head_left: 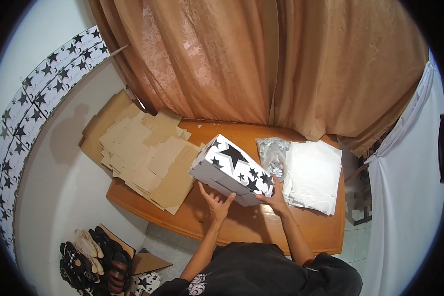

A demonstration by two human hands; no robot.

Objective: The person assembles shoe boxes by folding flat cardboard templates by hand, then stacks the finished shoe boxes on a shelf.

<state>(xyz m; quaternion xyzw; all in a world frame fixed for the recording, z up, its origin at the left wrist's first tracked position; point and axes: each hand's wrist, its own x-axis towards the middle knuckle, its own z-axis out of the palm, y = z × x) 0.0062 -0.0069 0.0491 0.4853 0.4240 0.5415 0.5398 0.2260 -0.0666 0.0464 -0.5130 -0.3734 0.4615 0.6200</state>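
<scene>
A white box with black stars (234, 167) is held tilted above the wooden table. My right hand (275, 197) grips its right end, with the thumb on the near side. At the box's near lower edge is my left hand (216, 203), its thumb and index finger spread apart and its palm facing up; nothing is gripped in it. Behind the box's right end lies a clear plastic bag (274, 155) with silvery pieces inside. The underside of the box is mostly hidden.
Brown cardboard sheets (148, 153) cover the left of the table (232, 224). White sheets (313, 175) lie at the right. Brown curtains (222, 59) hang behind. Shoes (91, 261) stand at the lower left, and star-patterned boxes (39, 98) line the left wall.
</scene>
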